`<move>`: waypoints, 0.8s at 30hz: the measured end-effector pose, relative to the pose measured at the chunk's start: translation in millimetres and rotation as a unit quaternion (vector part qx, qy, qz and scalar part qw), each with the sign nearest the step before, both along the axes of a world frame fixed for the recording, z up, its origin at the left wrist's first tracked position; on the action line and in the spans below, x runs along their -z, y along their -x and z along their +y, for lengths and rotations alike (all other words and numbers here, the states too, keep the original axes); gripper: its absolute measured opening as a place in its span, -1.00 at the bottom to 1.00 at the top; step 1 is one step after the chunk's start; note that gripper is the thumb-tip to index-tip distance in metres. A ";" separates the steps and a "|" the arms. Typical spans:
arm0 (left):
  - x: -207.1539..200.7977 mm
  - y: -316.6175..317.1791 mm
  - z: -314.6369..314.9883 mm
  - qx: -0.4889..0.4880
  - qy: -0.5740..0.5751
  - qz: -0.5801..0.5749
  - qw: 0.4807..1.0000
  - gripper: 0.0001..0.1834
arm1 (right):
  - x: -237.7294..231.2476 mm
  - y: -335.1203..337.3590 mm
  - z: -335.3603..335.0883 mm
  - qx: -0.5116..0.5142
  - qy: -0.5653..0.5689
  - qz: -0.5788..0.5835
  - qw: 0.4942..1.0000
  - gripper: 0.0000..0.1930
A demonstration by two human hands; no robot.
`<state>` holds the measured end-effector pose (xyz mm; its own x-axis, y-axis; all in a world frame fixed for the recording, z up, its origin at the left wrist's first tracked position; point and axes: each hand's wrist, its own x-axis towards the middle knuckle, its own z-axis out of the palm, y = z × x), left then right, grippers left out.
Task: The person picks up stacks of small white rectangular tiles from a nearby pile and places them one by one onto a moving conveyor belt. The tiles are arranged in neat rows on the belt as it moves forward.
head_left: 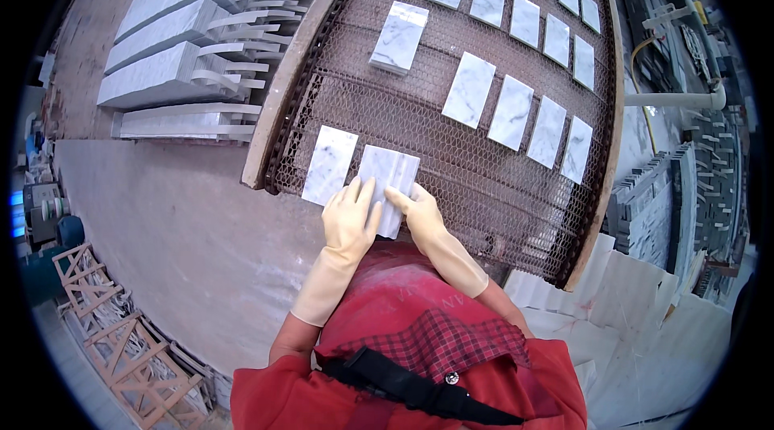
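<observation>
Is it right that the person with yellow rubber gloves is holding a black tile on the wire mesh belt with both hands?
Not quite. The tile is white marble with grey veins, not black. The head view shows it. The rest holds: the left hand and right hand wear yellow rubber gloves, and both are on that tile at the near end of the wire mesh belt.

floor (185,220): dusty concrete | left: wooden frames (121,349) | upper left: stacked marble slabs (173,35) | daylight
</observation>
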<state>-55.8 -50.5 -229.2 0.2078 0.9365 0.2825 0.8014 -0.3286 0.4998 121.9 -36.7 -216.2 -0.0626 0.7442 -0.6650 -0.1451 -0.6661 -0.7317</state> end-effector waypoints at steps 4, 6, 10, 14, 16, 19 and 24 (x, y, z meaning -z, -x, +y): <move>8.8 -0.9 3.7 -0.001 0.012 0.027 1.000 -0.41 | 3.3 -24.2 -13.6 0.039 -0.041 -0.013 0.998 -0.58; 9.2 -2.3 3.9 0.004 0.028 0.045 0.999 -0.38 | -5.3 -35.9 -22.2 0.045 -0.049 -0.031 0.997 -0.58; 9.5 -10.2 -3.0 0.008 0.019 0.068 0.997 -0.29 | -6.9 -54.0 -37.3 0.080 -0.041 -0.043 0.995 -0.57; 12.3 -27.2 -8.5 -0.010 0.034 0.137 0.990 -0.20 | -7.0 -56.5 -36.0 0.082 -0.044 -0.076 0.993 -0.59; 10.2 -31.9 -6.5 -0.014 0.056 0.156 0.986 -0.18 | 0.3 -56.8 -34.6 0.071 -0.033 -0.103 0.992 -0.60; 11.6 -40.9 -2.7 -0.031 0.080 0.155 0.984 -0.16 | -0.9 -58.7 -34.4 0.097 -0.038 -0.061 0.993 -0.61; 0.2 -57.2 8.2 -0.043 0.111 0.174 0.978 -0.14 | 2.7 -61.1 -38.7 0.123 -0.029 -0.063 0.990 -0.63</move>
<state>1.5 -42.2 -229.4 0.1720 0.9851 -0.0023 0.9554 -0.1663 0.2439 183.0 -75.4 -218.9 0.2057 0.7643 -0.6111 -0.2027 -0.5777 -0.7907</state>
